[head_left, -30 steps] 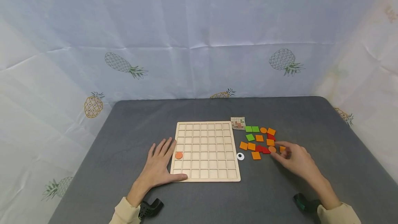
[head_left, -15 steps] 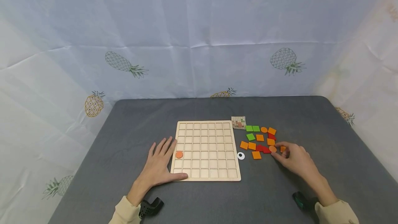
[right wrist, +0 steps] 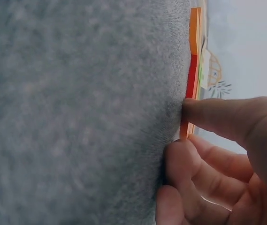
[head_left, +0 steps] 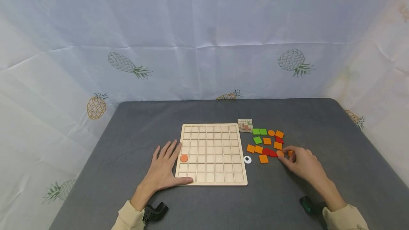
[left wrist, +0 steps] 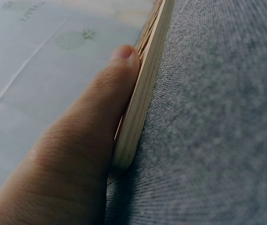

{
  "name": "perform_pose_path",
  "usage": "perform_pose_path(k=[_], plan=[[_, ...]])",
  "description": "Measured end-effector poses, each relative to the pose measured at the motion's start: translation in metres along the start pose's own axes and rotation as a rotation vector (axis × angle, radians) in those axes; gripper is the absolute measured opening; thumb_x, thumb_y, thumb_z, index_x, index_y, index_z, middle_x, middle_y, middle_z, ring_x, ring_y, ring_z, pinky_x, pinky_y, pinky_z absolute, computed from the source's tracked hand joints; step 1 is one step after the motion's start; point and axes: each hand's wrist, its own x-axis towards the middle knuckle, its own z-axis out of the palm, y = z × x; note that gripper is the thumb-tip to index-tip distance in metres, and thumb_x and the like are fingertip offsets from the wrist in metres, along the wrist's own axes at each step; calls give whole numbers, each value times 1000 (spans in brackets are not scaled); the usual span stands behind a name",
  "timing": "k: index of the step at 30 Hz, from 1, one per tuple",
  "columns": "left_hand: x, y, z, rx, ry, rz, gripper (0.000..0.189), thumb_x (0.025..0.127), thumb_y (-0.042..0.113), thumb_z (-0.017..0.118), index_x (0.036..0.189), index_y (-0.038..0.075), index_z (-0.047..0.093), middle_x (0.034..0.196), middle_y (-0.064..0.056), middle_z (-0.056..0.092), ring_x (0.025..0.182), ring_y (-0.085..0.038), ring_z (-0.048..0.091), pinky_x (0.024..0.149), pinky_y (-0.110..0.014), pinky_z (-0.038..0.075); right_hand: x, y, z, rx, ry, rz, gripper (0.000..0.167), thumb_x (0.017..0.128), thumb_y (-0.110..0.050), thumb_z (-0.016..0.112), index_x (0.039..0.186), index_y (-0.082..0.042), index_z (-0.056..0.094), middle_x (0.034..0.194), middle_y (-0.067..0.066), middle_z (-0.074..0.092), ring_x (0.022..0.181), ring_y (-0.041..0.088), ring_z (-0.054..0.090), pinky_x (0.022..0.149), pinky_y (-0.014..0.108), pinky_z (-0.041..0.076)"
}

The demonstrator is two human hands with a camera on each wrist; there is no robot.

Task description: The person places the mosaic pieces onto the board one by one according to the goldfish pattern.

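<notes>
My left hand [head_left: 164, 170] lies spread on the left edge of a wooden grid board [head_left: 214, 153], its thumb [left wrist: 102, 89] along the near edge in the left wrist view. An orange-red disc [head_left: 184, 158] sits in a cell at the board's left. Right of the board, my right hand [head_left: 303, 162] pinches an orange disc [head_left: 279, 153] between thumb and index finger, low over the table. That disc touches or overlaps a red piece [head_left: 272, 153]. Under the curled fingers an orange square [head_left: 290, 153] partly shows. In the right wrist view an orange edge [right wrist: 184, 129] appears between the fingertips.
Several orange squares [head_left: 263, 159], green squares [head_left: 257, 140] and another orange disc [head_left: 271, 133] lie loose right of the board. A white ring with a dark centre [head_left: 247, 159] touches or nearly touches the board's right edge. A small printed grid card [head_left: 245, 126] lies at its far right corner.
The right hand stays at the orange disc, with only slight finger movement; the neighbouring red piece and orange square shift a little left. The left hand keeps its place.
</notes>
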Motion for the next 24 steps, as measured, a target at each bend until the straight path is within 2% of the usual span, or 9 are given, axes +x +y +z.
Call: perform_pose_path(k=[6,11,13,19,24], plan=[[0,0,-1,0,-3,2,126,69,90,62,164,15,27,170,-14,27,156,-40,26,122,-69,15,-8,-1,-4,-28,-51,-13,32,90,-27,77,106,0,73,62,-2,54,54,14,46,47,25,30],[0,0,-2,0,0,5,126,70,90,62,164,15,27,170,-14,27,156,-40,26,121,-69,15,-12,1,-5,-15,-82,-61,37,88,-29,79,111,-1,71,62,-4,55,53,11,46,48,24,31],[1,0,-2,1,0,4,125,70,90,62,164,15,26,170,-14,27,156,-40,26,121,-69,15,-12,1,-4,-13,-88,-76,39,88,-30,80,113,-1,70,63,-4,54,53,10,44,48,24,31],[0,-1,-1,3,-6,2,126,70,90,62,164,15,26,170,-14,27,156,-40,25,121,-70,15,-12,2,-1,-15,-100,-109,30,93,-25,75,112,-3,68,64,-4,52,53,10,43,48,24,32],[0,-1,0,2,0,4,126,70,91,61,164,15,27,170,-14,27,156,-40,26,122,-70,14,-13,-1,0,-7,-70,-117,31,94,-25,74,114,-1,67,64,-4,52,53,10,42,48,24,31]])
